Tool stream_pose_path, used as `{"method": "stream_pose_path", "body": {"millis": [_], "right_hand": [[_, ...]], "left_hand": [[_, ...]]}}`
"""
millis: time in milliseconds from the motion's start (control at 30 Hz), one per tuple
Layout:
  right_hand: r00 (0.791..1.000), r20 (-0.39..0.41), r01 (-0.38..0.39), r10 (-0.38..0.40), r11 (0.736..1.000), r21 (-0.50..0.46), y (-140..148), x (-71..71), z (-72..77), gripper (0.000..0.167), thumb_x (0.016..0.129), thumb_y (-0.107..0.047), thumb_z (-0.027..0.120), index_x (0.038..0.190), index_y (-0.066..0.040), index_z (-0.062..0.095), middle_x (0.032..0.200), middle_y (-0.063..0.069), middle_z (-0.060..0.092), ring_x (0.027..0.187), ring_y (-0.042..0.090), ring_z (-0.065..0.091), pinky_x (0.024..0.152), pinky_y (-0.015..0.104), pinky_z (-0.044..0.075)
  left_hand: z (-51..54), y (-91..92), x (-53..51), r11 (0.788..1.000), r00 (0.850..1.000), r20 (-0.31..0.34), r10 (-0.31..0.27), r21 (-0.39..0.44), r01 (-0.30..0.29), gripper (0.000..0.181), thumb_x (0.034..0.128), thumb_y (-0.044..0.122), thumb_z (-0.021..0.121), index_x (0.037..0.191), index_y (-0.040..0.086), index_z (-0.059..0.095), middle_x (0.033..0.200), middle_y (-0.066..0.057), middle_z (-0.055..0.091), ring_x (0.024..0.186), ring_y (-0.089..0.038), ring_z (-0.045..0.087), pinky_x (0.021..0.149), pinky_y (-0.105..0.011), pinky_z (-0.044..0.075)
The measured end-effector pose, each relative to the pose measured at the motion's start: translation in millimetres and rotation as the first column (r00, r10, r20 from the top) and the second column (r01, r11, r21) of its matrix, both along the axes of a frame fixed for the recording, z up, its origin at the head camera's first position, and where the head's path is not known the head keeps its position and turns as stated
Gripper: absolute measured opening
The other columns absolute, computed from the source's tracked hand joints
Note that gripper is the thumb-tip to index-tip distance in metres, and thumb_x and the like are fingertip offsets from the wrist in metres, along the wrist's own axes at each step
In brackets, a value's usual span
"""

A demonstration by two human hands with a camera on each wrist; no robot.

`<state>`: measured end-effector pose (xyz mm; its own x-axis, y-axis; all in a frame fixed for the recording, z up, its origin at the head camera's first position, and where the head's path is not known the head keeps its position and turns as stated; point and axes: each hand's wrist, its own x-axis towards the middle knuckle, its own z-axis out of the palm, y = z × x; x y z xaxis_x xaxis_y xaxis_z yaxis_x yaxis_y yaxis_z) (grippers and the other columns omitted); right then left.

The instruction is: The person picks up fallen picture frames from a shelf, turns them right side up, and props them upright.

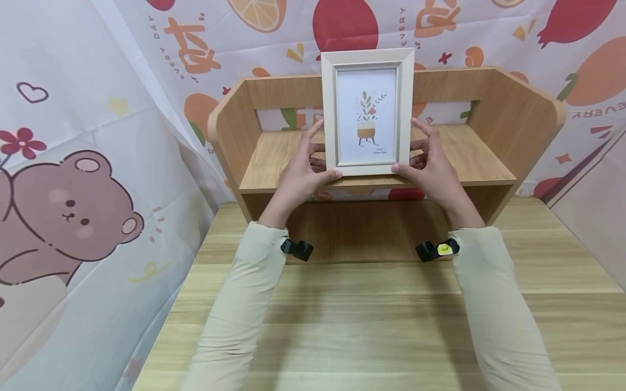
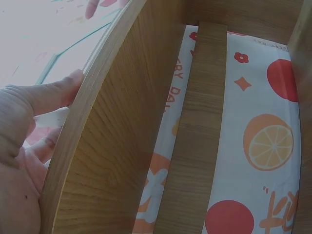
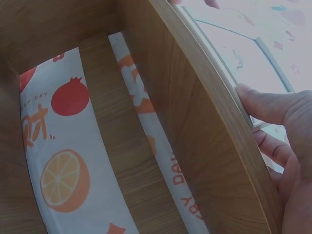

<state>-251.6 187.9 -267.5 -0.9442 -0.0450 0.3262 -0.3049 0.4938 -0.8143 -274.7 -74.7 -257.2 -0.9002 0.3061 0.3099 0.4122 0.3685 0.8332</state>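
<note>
A cream picture frame with a potted-plant print stands upright on the upper board of a wooden desk shelf, near the front edge. My left hand grips its left side, thumb at the lower front corner and fingers along the side. On the opposite side my right hand holds it the same way, thumb on the lower right corner. In the left wrist view the left thumb lies by the board's edge. The right wrist view shows the right thumb against the frame's lower part.
Beneath the upper board the shelf has a lower compartment. It stands on a wood-grain table. Fruit-print cloth hangs behind, and a bear-print cloth hangs at the left. The shelf's side panels rise on both sides.
</note>
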Motion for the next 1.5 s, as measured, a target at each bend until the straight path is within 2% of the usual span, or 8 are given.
{"method": "stream_pose_path", "body": {"millis": [200,500,833,1000,1133,1333,1500], "right_hand": [[1.0,0.0,-0.006,0.006,1.0,-0.014,-1,-0.5,-0.2,0.09,0.086,-0.016,0.072,0.152,-0.036,0.013,0.128,0.015,0.049,0.09,0.019,0.052,0.079,0.015,0.044],[1.0,0.016,0.013,-0.013,1.0,0.004,0,-0.1,-0.6,0.089,0.087,-0.019,0.071,0.149,-0.042,0.011,0.127,0.015,0.049,0.094,0.022,0.054,0.084,0.02,0.044],[1.0,0.006,0.029,-0.029,1.0,0.006,1,1.5,-1.3,0.088,0.088,-0.018,0.071,0.147,-0.044,0.011,0.124,0.013,0.05,0.095,0.021,0.056,0.085,0.02,0.045],[0.999,-0.003,0.036,-0.036,0.999,0.011,-2,1.9,-2.6,0.087,0.087,-0.017,0.071,0.147,-0.04,0.011,0.127,0.015,0.051,0.101,0.025,0.057,0.097,0.035,0.048],[0.998,-0.022,0.054,-0.053,0.998,0.023,-4,2.8,-3.3,0.088,0.087,-0.017,0.071,0.146,-0.037,0.01,0.128,0.017,0.051,0.108,0.031,0.058,0.101,0.049,0.045],[0.995,-0.057,0.086,-0.082,0.994,0.062,-5,2.9,-5.8,0.086,0.086,-0.02,0.073,0.145,-0.033,0.011,0.128,0.017,0.054,0.112,0.034,0.058,0.104,0.055,0.036],[0.993,-0.061,0.11,-0.105,0.991,0.079,-5,3.6,-7.3,0.086,0.086,-0.023,0.073,0.144,-0.034,0.011,0.128,0.016,0.055,0.112,0.034,0.058,0.103,0.056,0.032]], "left_hand": [[-1.1,0.1,0.7,1.0,0.999,-0.03,0.015,-0.014,-0.016,0.1,0.0794,0.011,0.078,0.151,0.042,0.015,0.13,-0.011,0.058,0.1,-0.027,0.066,0.088,-0.044,0.052],[-1.7,-2.4,1.7,0.999,0.999,-0.052,-0.002,-0.034,0.0,0.096,0.0827,0.011,0.076,0.15,0.041,0.014,0.126,-0.012,0.059,0.106,-0.026,0.064,0.093,-0.043,0.051],[-0.9,-3.0,5.4,0.996,0.997,-0.081,0.013,-0.088,-0.02,0.092,0.0857,0.012,0.073,0.149,0.042,0.013,0.125,-0.012,0.063,0.109,-0.025,0.065,0.092,-0.041,0.052],[-3.2,-2.5,6.4,0.992,0.992,-0.124,0.028,-0.12,-0.043,0.091,0.0864,0.013,0.072,0.149,0.039,0.011,0.125,-0.01,0.061,0.109,-0.023,0.065,0.092,-0.041,0.052],[-5.3,-1.9,6.4,0.99,0.984,-0.176,0.027,-0.134,-0.051,0.089,0.0867,0.013,0.072,0.148,0.036,0.011,0.123,-0.01,0.06,0.108,-0.022,0.065,0.091,-0.041,0.052],[-8.4,-2.4,6.9,0.981,0.967,-0.251,0.044,-0.172,-0.089,0.086,0.0871,0.017,0.072,0.146,0.033,0.012,0.121,-0.009,0.06,0.107,-0.021,0.066,0.085,-0.043,0.053],[-10.4,-3.1,6.5,0.973,0.961,-0.271,0.052,-0.201,-0.11,0.086,0.0872,0.02,0.072,0.146,0.034,0.011,0.123,-0.007,0.061,0.109,-0.02,0.066,0.078,-0.043,0.052]]}}
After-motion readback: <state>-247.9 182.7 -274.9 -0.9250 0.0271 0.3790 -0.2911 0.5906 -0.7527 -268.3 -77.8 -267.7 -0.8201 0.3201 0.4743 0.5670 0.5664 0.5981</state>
